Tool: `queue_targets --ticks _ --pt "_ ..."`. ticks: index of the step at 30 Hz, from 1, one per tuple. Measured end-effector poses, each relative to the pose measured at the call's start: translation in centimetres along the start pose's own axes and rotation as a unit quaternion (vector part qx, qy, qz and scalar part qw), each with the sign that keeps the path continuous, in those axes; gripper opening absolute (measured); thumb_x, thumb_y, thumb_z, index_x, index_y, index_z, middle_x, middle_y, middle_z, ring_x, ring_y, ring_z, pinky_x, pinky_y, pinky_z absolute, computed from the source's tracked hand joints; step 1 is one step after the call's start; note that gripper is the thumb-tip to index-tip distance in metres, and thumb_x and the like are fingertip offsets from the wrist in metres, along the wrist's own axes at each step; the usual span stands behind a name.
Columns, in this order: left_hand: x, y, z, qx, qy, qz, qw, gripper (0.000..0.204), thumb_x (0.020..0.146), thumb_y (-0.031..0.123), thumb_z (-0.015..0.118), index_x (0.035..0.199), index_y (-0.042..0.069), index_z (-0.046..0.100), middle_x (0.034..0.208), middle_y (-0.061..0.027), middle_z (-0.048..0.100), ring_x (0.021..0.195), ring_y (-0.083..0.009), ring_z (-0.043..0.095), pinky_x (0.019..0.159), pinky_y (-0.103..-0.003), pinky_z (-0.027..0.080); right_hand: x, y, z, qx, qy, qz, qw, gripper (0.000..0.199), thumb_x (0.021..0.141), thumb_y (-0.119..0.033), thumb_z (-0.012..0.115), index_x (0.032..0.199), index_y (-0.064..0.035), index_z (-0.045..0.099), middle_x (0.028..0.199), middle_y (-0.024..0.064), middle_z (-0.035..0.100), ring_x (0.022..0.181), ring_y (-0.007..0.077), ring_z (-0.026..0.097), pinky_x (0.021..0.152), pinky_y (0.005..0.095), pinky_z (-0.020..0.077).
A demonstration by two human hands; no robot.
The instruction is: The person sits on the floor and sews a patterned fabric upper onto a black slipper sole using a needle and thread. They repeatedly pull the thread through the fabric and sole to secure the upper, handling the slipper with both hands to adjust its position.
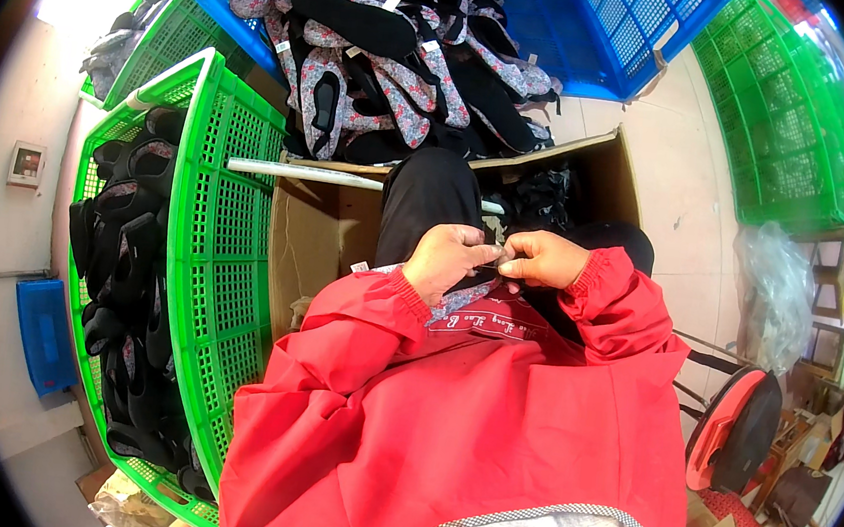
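Above my lap, my left hand (445,261) and my right hand (545,259) meet with thumbs and fingertips pinched together. A floral fabric shoe (467,296), grey with reddish flowers and a small white tag, lies under my left hand and wrist, partly hidden by the red sleeve. My left hand appears to grip this shoe. What my right fingertips pinch is small and mostly covered by the fingers. Beyond my knees, a heap of similar floral shoes (417,87) with black soles and white tags spills from a blue crate (234,6).
An open cardboard box (318,244) stands around my knees, with a pale rod (309,173) across it and black plastic (543,199) inside. At left, a green crate (223,296) holds black shoes (142,199). Another green crate (776,114) and a round-seated stool (739,427) are at right.
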State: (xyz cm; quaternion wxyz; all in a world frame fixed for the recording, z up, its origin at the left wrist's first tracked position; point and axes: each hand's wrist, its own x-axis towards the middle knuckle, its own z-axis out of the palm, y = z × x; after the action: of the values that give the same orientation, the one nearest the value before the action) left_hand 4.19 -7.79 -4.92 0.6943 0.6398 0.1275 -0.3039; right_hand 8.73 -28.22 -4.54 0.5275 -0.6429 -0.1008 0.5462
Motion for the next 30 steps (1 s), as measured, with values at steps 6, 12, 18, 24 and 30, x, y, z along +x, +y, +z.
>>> queue_targets --ticks 6,12,18,24,30 --pt "-0.1 0.3 0.1 0.001 -0.001 -0.01 1.0 0.017 0.092 0.016 0.066 0.08 0.004 0.067 0.07 0.0053 0.057 0.06 -0.0029 0.043 0.054 -0.02 0.035 -0.1 -0.1 0.0 0.002 0.0 0.002 1.0 0.014 0.092 -0.019 0.063 0.091 -0.0053 0.062 0.073 -0.0003 0.063 0.059 0.0054 0.049 0.053 0.0219 0.0394" --pt "0.1 0.0 0.1 0.0 -0.002 -0.003 1.0 0.017 0.092 0.015 0.066 0.079 0.004 0.067 0.067 0.0058 0.055 0.059 -0.0029 0.042 0.053 -0.021 0.034 0.0 0.4 0.0 0.004 0.009 -0.006 1.0 0.013 0.092 -0.018 0.063 0.09 -0.0052 0.061 0.073 -0.0002 0.062 0.059 0.0057 0.048 0.053 0.0217 0.0384" --pt "0.2 -0.4 0.0 0.019 -0.004 0.002 1.0 0.017 0.092 0.014 0.065 0.08 0.003 0.067 0.068 0.0051 0.056 0.059 -0.0032 0.042 0.054 -0.021 0.036 -0.1 0.7 0.3 0.046 0.004 -0.01 0.999 0.011 0.093 -0.016 0.062 0.089 -0.0057 0.06 0.073 0.0004 0.062 0.058 0.0052 0.047 0.052 0.0216 0.0368" --pt "-0.1 0.3 0.5 0.027 -0.002 0.001 1.0 0.018 0.091 0.013 0.066 0.076 0.003 0.067 0.066 0.005 0.054 0.058 -0.0034 0.041 0.052 -0.021 0.035 0.3 2.1 0.0 0.074 0.0 -0.022 0.997 0.01 0.093 -0.015 0.062 0.089 -0.0062 0.059 0.071 0.0015 0.062 0.052 0.004 0.042 0.046 0.0209 0.0314" --pt "0.1 0.2 0.4 0.028 0.021 0.006 0.999 0.018 0.09 0.013 0.066 0.075 0.004 0.066 0.063 0.0053 0.052 0.055 -0.0034 0.04 0.049 -0.021 0.033 0.1 2.3 0.2 0.097 0.003 -0.029 0.995 0.01 0.094 -0.016 0.061 0.09 -0.0064 0.058 0.071 0.0027 0.063 0.049 0.0039 0.04 0.045 0.021 0.0302"
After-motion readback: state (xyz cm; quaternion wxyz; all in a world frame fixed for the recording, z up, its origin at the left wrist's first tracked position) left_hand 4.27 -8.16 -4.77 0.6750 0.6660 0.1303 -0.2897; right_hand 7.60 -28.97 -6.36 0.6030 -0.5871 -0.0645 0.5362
